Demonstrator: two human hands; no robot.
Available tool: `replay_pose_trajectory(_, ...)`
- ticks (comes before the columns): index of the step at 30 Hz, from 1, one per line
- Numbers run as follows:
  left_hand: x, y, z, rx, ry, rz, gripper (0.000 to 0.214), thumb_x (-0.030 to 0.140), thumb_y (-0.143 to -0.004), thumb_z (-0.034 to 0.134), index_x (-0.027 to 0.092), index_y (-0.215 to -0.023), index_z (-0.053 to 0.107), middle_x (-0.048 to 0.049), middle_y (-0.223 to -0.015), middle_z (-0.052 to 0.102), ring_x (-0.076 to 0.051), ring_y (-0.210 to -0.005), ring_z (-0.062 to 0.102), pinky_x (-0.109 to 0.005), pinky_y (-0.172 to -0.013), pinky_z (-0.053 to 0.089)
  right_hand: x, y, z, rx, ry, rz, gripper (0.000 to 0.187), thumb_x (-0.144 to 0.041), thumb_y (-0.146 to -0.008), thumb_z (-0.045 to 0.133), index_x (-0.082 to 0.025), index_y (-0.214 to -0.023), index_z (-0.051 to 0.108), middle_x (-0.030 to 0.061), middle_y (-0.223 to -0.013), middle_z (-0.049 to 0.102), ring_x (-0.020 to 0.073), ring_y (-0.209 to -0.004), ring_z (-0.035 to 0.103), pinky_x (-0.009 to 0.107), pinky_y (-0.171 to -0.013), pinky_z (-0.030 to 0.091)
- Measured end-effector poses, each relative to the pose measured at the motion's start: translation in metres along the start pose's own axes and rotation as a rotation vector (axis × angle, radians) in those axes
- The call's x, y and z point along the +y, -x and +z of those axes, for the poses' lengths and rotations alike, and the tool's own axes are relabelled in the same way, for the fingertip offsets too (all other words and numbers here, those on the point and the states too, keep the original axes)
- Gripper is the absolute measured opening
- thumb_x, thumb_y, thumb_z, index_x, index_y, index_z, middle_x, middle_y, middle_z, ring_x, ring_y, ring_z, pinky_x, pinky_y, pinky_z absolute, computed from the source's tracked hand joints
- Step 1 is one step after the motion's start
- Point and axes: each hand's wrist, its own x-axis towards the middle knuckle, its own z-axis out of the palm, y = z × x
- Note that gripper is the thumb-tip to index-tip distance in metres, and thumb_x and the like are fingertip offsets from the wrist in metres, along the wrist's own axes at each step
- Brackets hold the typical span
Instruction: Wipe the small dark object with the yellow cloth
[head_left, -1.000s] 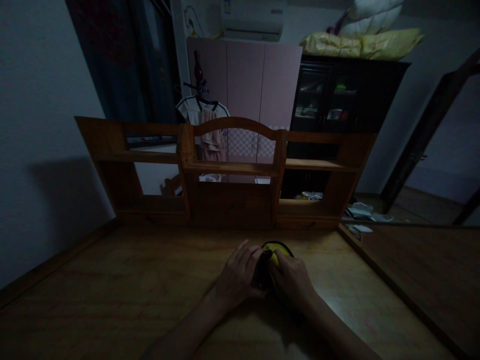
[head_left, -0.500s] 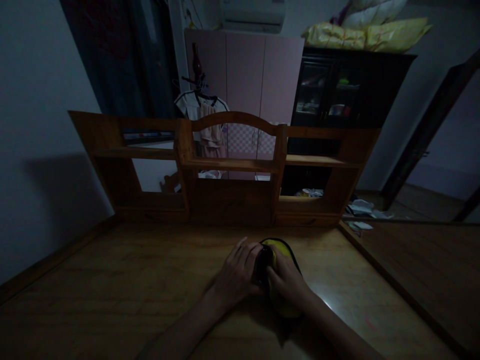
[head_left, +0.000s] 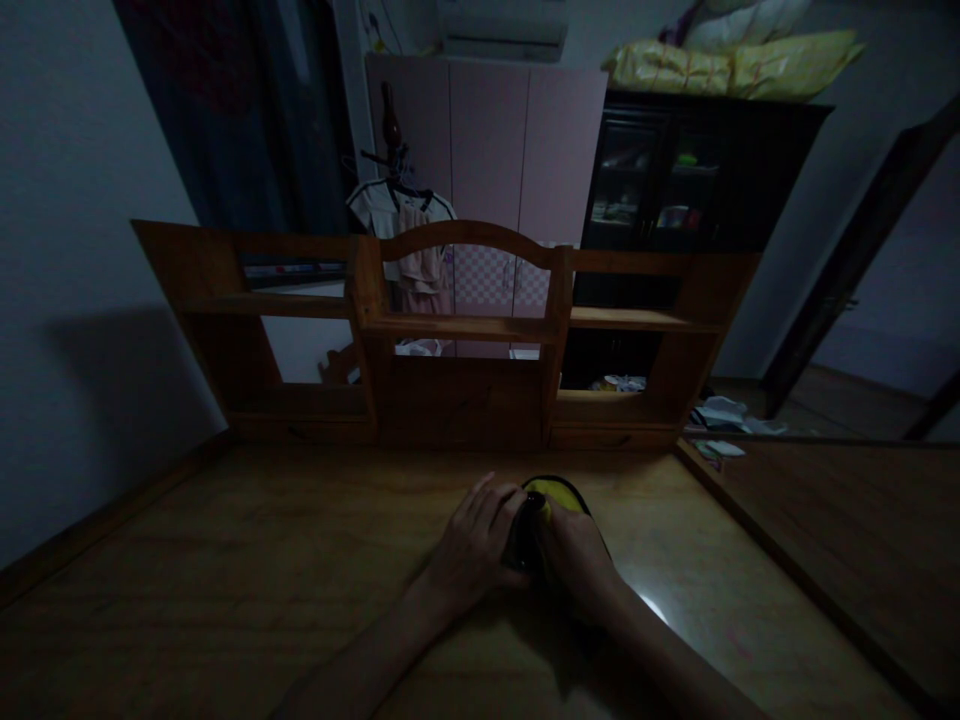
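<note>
A small yellow pouch with a black rim (head_left: 564, 494) lies on the wooden desk (head_left: 262, 570), just right of centre. My left hand (head_left: 472, 545) curls over the pouch's dark left side. My right hand (head_left: 576, 560) presses down on its top, fingers closed around it. Most of the pouch is hidden under both hands. The room is very dim.
A wooden shelf unit (head_left: 450, 335) with open compartments stands along the desk's back edge. A raised wooden rim (head_left: 787, 570) runs down the desk's right side. Behind are a pink wardrobe (head_left: 487, 150), a dark glass cabinet (head_left: 675, 180) and hanging clothes (head_left: 405, 230).
My right hand has shifted slightly over the pouch, covering more of its yellow part. The view tilted a little; my left hand stays in place.
</note>
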Motion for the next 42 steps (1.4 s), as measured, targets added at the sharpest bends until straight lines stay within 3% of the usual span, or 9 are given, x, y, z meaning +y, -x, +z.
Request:
replay_pose_trajectory(5,0.000,0.000,-0.002,0.020,0.003,-0.010,0.079,0.048,-0.068,0.071,0.014,-0.131,0.039,-0.0150,-0.124,0.052,-0.030,-0.119,0.048,-0.054,-0.110,0.030,0.004,0.001,0.000,0.033,0.032,-0.015,0.021,-0.022,-0.094,0.040,-0.016,-0.100,0.060,0.0070,-0.082,0.070,0.0189,-0.067,0.065,0.024,-0.056,0.039)
replay_pose_trajectory(11,-0.001,0.002,-0.001,0.080,0.014,0.003,0.078,0.052,-0.070,0.067,0.014,-0.131,0.039,-0.0153,-0.122,0.053,-0.030,-0.119,0.049,-0.053,-0.109,0.033,0.007,0.001,-0.005,0.100,0.071,0.067,0.024,-0.031,-0.089,0.048,-0.018,-0.075,0.062,0.0033,-0.059,0.063,0.0163,-0.052,0.059,0.023,-0.049,0.031)
replay_pose_trajectory(14,-0.001,0.003,0.000,0.102,0.006,-0.017,0.079,0.051,-0.069,0.068,0.013,-0.131,0.038,-0.0161,-0.123,0.053,-0.032,-0.122,0.046,-0.051,-0.107,0.036,0.003,0.001,-0.010,0.107,0.013,0.045,0.022,-0.031,-0.087,0.052,-0.019,-0.069,0.058,0.0008,-0.058,0.059,0.0139,-0.050,0.054,0.023,-0.049,0.030)
replay_pose_trajectory(24,-0.001,0.008,0.002,0.136,0.102,-0.128,0.097,0.050,-0.060,0.078,0.017,-0.136,0.027,-0.0170,-0.126,0.052,-0.032,-0.119,0.051,-0.048,-0.098,0.046,-0.010,0.002,-0.021,0.052,-0.199,-0.021,0.018,-0.027,-0.087,0.047,-0.018,-0.073,0.053,-0.0003,-0.066,0.058,0.0137,-0.059,0.052,0.023,-0.054,0.034)
replay_pose_trajectory(30,0.003,0.006,-0.005,0.078,0.137,-0.100,0.088,0.041,-0.063,0.079,0.018,-0.134,0.032,-0.0151,-0.130,0.048,-0.029,-0.124,0.047,-0.043,-0.101,0.044,-0.006,0.001,-0.021,-0.037,-0.314,0.019,0.020,-0.030,-0.088,0.046,-0.017,-0.078,0.057,0.0005,-0.072,0.060,0.0158,-0.066,0.054,0.024,-0.058,0.039)
replay_pose_trajectory(38,0.003,0.005,-0.004,0.089,0.088,-0.100,0.091,0.056,-0.065,0.072,0.015,-0.134,0.031,-0.0180,-0.126,0.052,-0.031,-0.122,0.048,-0.045,-0.101,0.044,-0.002,0.002,-0.020,-0.056,-0.354,0.016,0.020,-0.032,-0.089,0.047,-0.018,-0.082,0.059,0.0006,-0.076,0.061,0.0165,-0.069,0.055,0.025,-0.061,0.041)
replay_pose_trajectory(42,0.003,0.004,-0.005,0.113,0.082,-0.091,0.090,0.056,-0.064,0.073,0.014,-0.133,0.032,-0.0181,-0.124,0.053,-0.031,-0.121,0.050,-0.044,-0.100,0.044,-0.003,0.002,-0.020,-0.050,-0.378,0.032,0.021,-0.034,-0.090,0.049,-0.017,-0.082,0.060,0.0008,-0.075,0.061,0.0166,-0.069,0.055,0.025,-0.061,0.041)
